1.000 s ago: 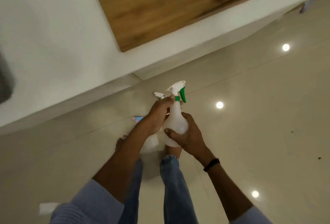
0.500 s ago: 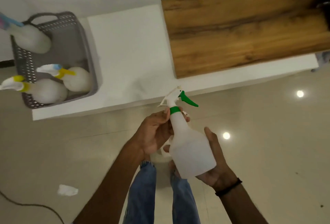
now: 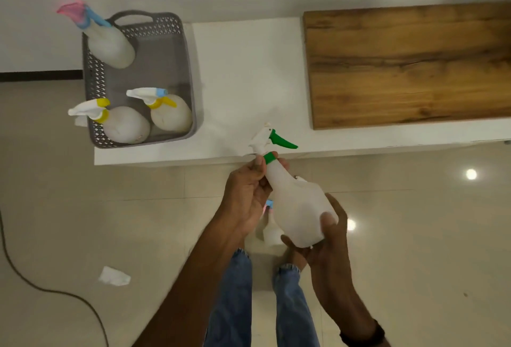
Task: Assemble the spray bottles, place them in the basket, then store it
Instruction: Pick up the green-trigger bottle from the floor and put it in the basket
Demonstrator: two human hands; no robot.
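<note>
Here the left hand (image 3: 246, 194) pinches the bottle (image 3: 296, 208) at its green collar (image 3: 270, 157) (the trigger is green too), thumb and fingers curled round the neck. The right hand (image 3: 329, 238) cups the base, fingers wrapped about it. The bottle is held tilted in the air, head toward the counter (image 3: 243, 75), just off its front edge. At the counter's left end sits the basket (image 3: 91, 75), holding a pink-headed bottle (image 3: 110, 42) and two yellow-collared bottles (image 3: 124, 124) (image 3: 171, 115). Another bottle (image 3: 272, 232) stands on the floor, mostly hidden behind the hands.
</note>
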